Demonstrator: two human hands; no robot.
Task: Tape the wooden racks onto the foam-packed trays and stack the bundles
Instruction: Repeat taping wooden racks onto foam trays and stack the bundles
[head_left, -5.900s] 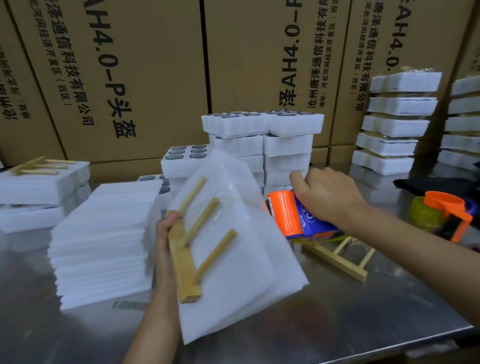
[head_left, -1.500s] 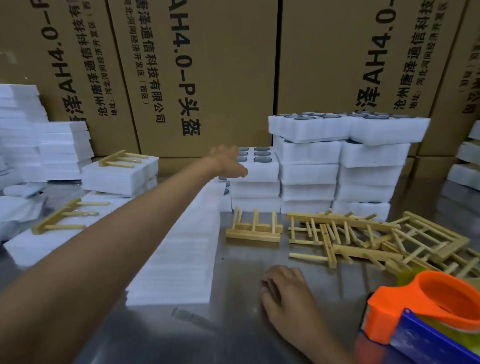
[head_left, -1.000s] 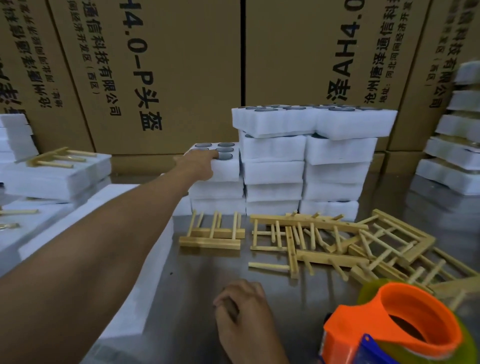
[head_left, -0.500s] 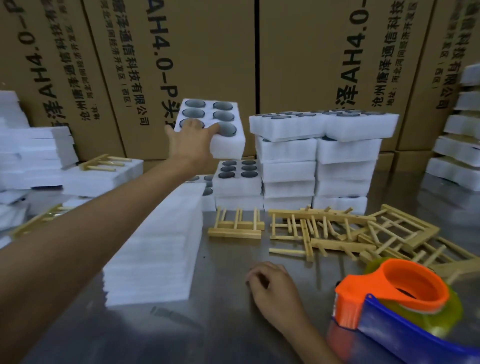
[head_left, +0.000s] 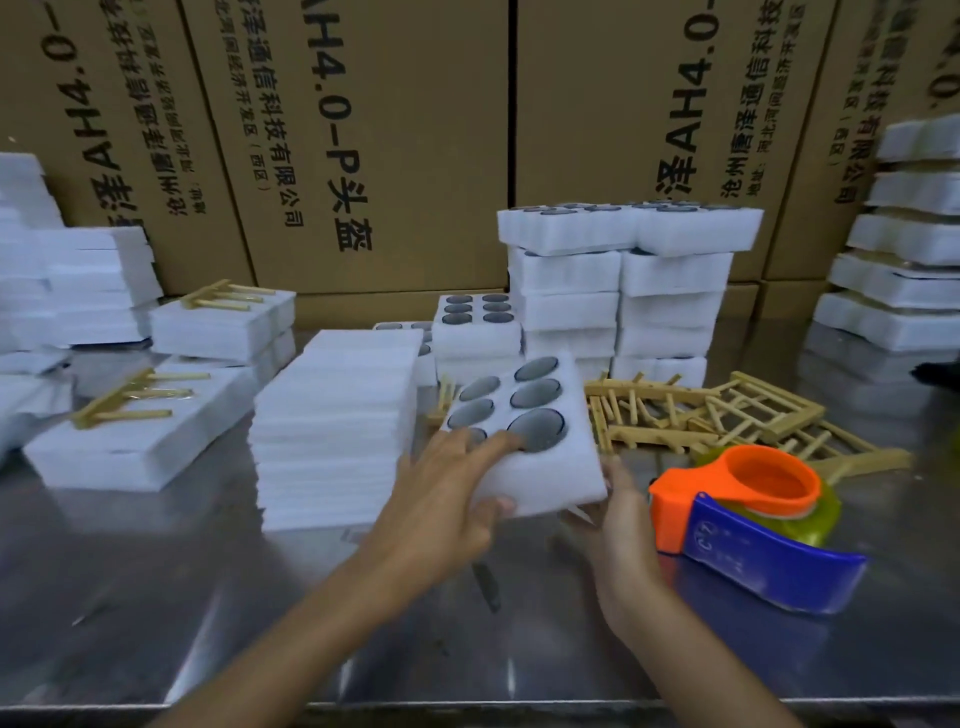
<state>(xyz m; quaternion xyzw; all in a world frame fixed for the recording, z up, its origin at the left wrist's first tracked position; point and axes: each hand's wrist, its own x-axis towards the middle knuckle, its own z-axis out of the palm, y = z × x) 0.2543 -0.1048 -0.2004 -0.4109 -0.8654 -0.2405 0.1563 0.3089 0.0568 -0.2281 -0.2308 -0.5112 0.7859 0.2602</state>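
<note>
Foam tray (head_left: 524, 441) with six round dark-filled wells tilted above steel desk (head_left: 208, 597), held in both hands; left hand (head_left: 441, 499) clamps near-left corner, fingers on top, thumb on front edge; right hand (head_left: 621, 525) cups near-right corner from below; stack of foam sheets (head_left: 332, 421) just left; pile of wooden racks (head_left: 727, 415) behind right; tape dispenser (head_left: 748, 514) beside right hand; taped bundles (head_left: 140, 431) far left.
</note>
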